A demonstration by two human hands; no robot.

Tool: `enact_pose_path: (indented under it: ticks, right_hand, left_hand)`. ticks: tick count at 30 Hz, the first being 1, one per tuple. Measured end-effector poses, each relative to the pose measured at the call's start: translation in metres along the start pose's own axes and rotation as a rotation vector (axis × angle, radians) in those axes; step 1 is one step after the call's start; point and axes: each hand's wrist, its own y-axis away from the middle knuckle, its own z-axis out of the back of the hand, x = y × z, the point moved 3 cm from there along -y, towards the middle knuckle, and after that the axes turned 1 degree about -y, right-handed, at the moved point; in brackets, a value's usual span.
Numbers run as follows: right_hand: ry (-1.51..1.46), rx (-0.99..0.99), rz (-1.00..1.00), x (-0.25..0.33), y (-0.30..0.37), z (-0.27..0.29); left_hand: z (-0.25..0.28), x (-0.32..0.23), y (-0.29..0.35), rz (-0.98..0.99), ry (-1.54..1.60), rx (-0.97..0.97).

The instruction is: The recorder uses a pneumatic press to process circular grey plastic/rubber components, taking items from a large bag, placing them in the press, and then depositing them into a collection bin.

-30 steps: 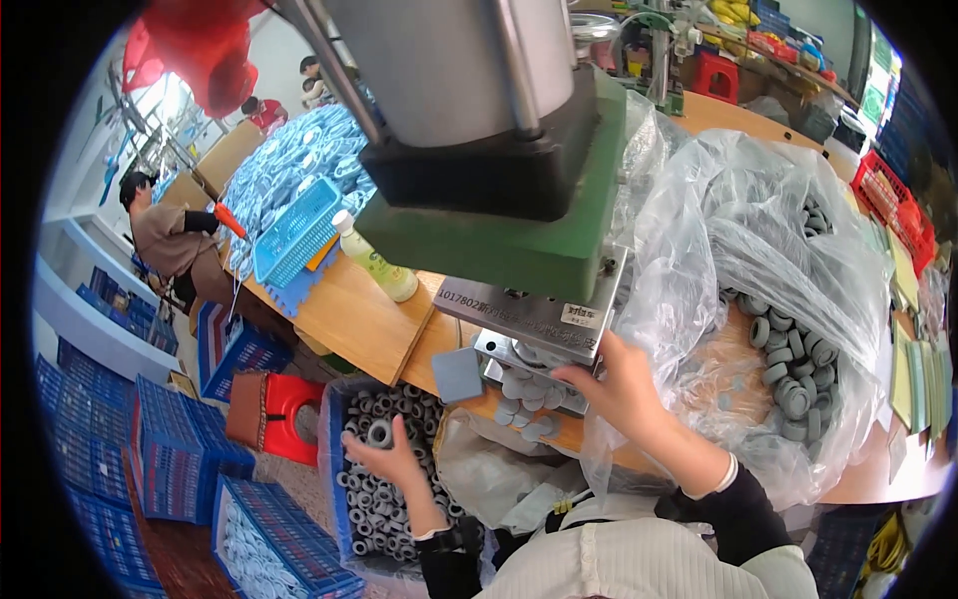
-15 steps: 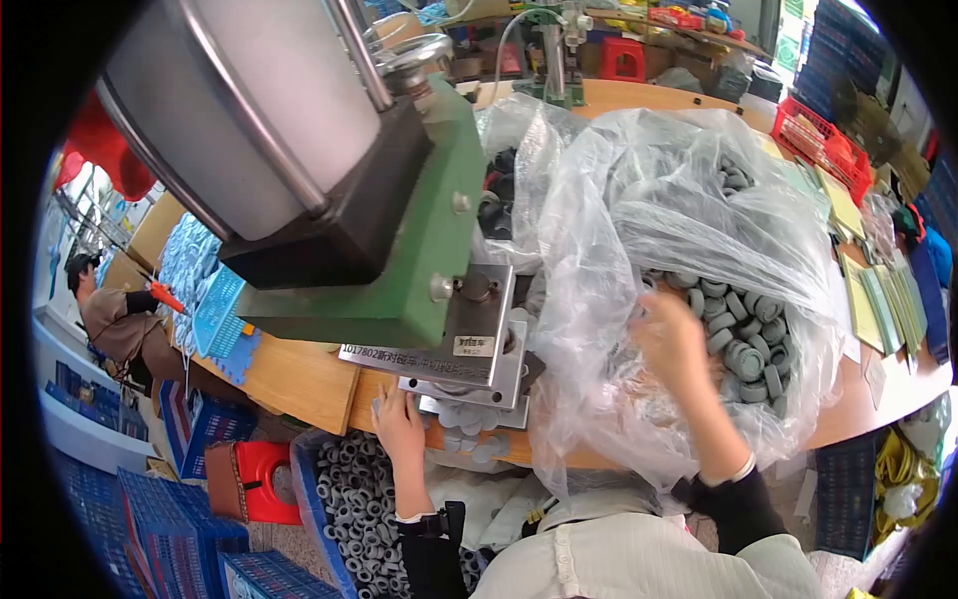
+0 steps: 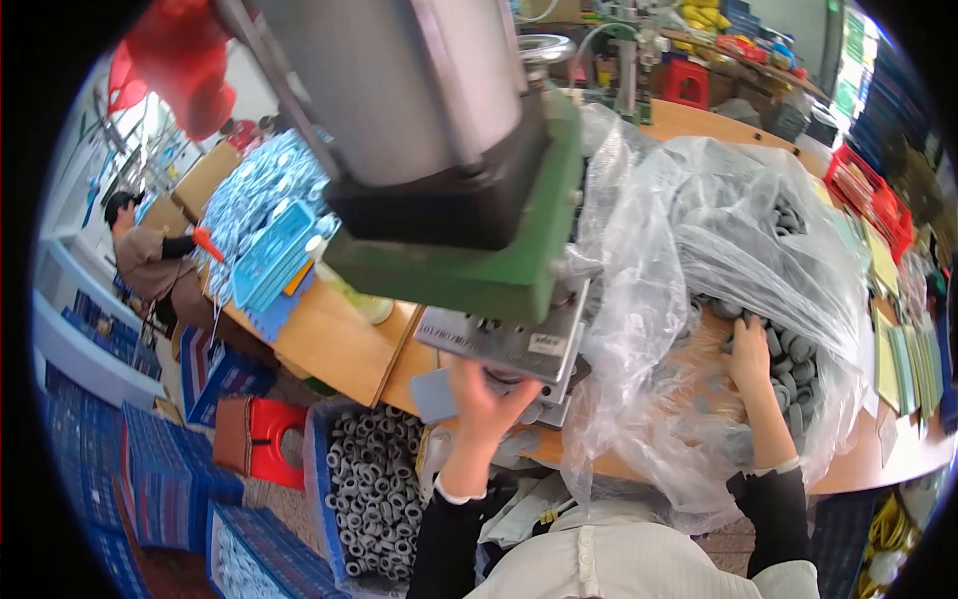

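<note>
My left hand is at the front of the metal die under a green-framed press. Its thumb and fingers are spread just below the upper plate, beside a dark round shape; motion blurs the fingertips. My right hand reaches into the heap of grey round rubber-like parts in an opened clear plastic bag. Its fingers are curled down onto the parts, pinching at one whose outline they mostly hide. A grey flat piece lies left of the die.
A blue crate of grey rings stands below the table's front edge, beside a red stool. Blue trays and light-blue pieces lie left. A co-worker sits there. A red basket stands at the far right.
My left hand has moved from the die's left corner to its front. My right hand has gone from above the bag, blurred, down into the grey parts. The view has shifted.
</note>
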Motion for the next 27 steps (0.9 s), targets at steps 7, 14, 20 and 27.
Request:
enact_pose_path:
  ticks: [7,14,20,27]
  right_hand:
    - [-0.730,0.090,-0.141,0.088,0.016,0.075]
    - [-1.213,0.124,0.430,0.229,0.061,0.105]
    - [-1.213,0.136,0.572,0.279,0.035,0.086]
    - [-1.187,0.192,0.456,0.255,0.048,0.091]
  left_hand:
    - [-0.014,-0.017,-0.024,0.012,0.006,-0.144]
    - [0.026,-0.002,0.037,0.218,-0.147,-0.351]
    - [0.198,0.082,0.179,0.658,-1.185,-0.543]
    - [0.094,0.088,0.070,0.147,-0.663,0.040]
